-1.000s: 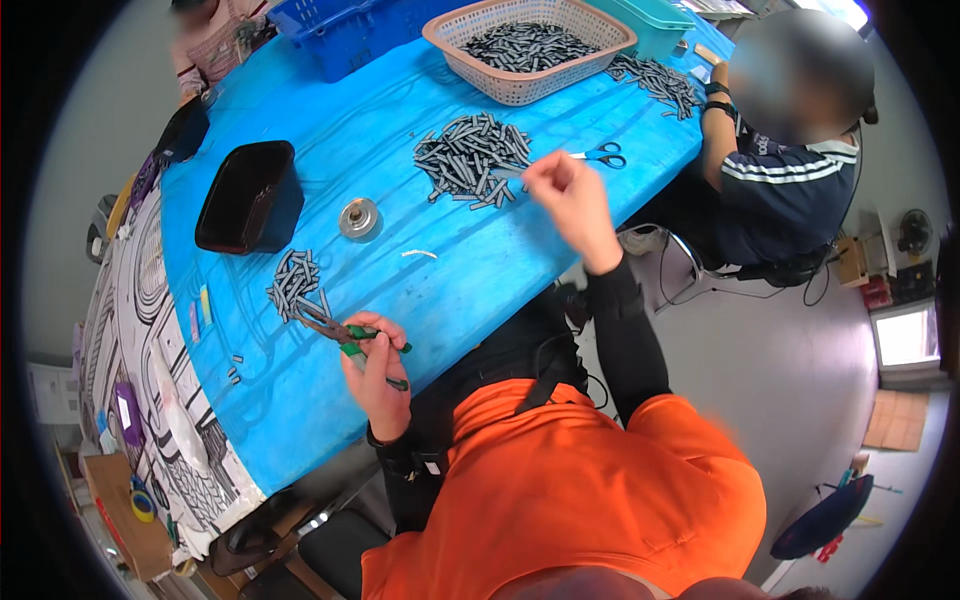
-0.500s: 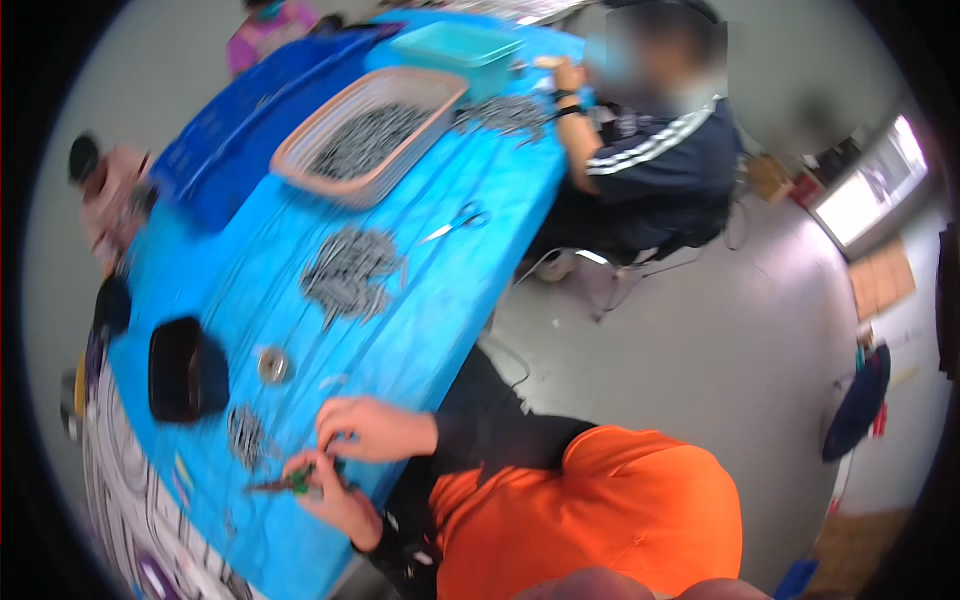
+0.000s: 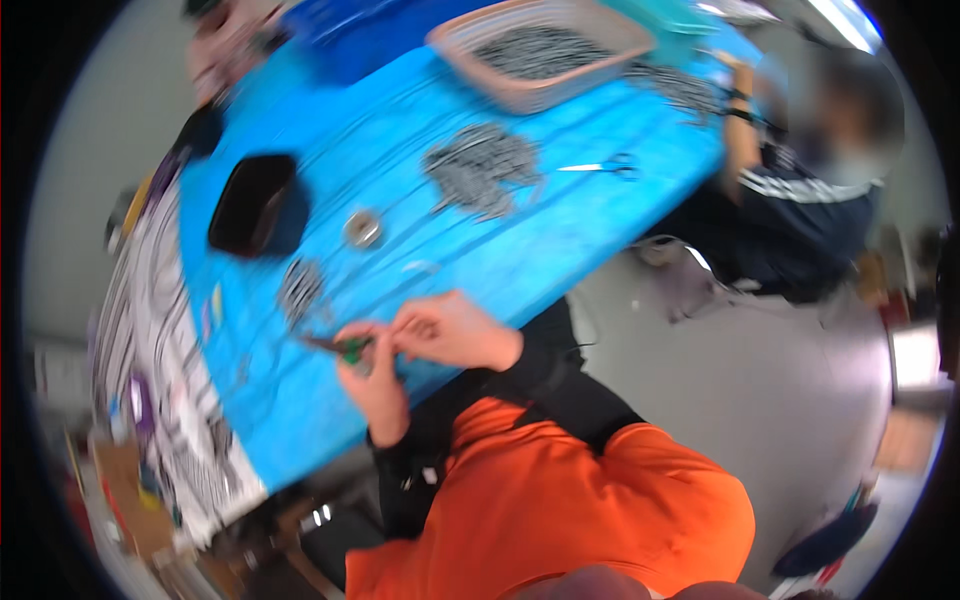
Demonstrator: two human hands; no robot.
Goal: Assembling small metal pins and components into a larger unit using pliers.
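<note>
My left hand [image 3: 375, 387] is closed around a green-handled tool [image 3: 352, 349], perhaps pliers or snips; its dark narrow end points left, and motion blur hides its exact kind. Right beside it, my right hand [image 3: 458, 332] has curled fingertips that meet the left fingers. Whatever those right fingers pinch is too small and blurred to make out. Just beyond the tool lies a small pile of thin grey pieces [image 3: 301, 290] on the blue-covered table [image 3: 290, 420]. A larger grey pile [image 3: 480, 168] spreads farther back.
A dark bin [image 3: 258, 208] and a tape-like roll [image 3: 363, 229] stand left of the larger pile. Scissors [image 3: 605, 166] lie to its right. Behind are an orange-rimmed basket [image 3: 530, 97] of grey pieces and a blue tub [image 3: 370, 40]. A person [image 3: 800, 220] sits at the right.
The view has swung, so the table and its things appear shifted right and up. My right hand has come closer against the left, which still holds the green-handled tool.
</note>
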